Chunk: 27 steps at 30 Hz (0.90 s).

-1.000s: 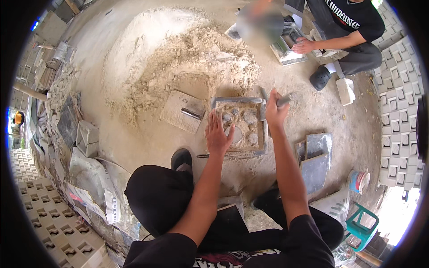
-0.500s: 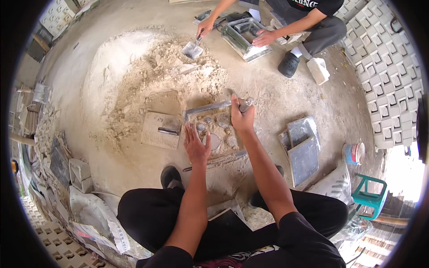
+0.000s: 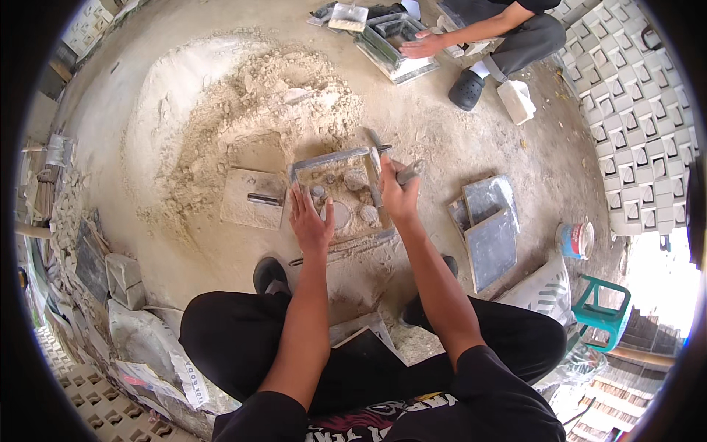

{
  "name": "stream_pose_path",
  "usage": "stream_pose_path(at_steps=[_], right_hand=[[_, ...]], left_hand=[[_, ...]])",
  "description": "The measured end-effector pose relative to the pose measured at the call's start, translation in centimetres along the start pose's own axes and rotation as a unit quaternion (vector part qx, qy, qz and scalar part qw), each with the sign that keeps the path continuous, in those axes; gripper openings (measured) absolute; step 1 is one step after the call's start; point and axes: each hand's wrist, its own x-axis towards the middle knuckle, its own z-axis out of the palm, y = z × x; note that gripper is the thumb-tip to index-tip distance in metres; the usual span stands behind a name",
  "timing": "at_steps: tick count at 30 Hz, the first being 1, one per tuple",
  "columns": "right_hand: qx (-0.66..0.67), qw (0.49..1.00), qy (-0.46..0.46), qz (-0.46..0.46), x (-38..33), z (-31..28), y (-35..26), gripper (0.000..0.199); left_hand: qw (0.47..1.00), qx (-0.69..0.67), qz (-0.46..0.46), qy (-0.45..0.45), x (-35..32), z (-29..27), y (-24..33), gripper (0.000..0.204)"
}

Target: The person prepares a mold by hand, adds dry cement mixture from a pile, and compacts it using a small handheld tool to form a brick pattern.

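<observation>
A rectangular grey mould frame (image 3: 330, 159) lies on the ground in front of me, with a pale round disc (image 3: 337, 213) and several lumps of sandy mix inside. My left hand (image 3: 312, 223) rests at its left side, palm down, fingers stretched out and thumb apart, holding nothing. At the right side of the frame, my right hand (image 3: 398, 193) is wrapped round a tool with a thick grey handle (image 3: 411, 172); its working end is not clear. Left of the frame lies a dusty plasterer's float (image 3: 239, 214) with a metal handle.
A broad heap of sandy powder (image 3: 243, 96) spreads beyond the frame. Across from me a co-worker's hand (image 3: 422, 46) lies on another mould (image 3: 398, 62), near a loaded trowel (image 3: 347, 18). Dark slabs (image 3: 492, 250), a paint bucket (image 3: 576, 241) and a green stool (image 3: 600, 313) stand right.
The co-worker's trowel has gone from the heap to beside their mould, now carrying pale powder. My right hand has turned its tool slightly by the frame's right side. My left hand keeps its place.
</observation>
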Motion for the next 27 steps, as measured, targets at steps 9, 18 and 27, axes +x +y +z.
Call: stream_pose_path(at_steps=[9, 18, 27], right_hand=[[0.060, 0.998, 0.000, 0.016, 0.2, 0.1, -1.7, 0.045], [0.056, 0.991, -0.094, 0.073, 0.3, -0.1, -2.2, 0.040], [0.014, 0.974, -0.221, 0.039, 0.7, -0.3, -2.2, 0.034]], left_hand=[[1.000, 0.009, 0.001, 0.003, 0.2, -0.1, -0.3, 0.065], [1.000, 0.008, -0.007, -0.008, 0.0, -0.2, -0.2, 0.065], [1.000, -0.002, 0.007, 0.007, 0.5, -0.2, 0.0, 0.066]])
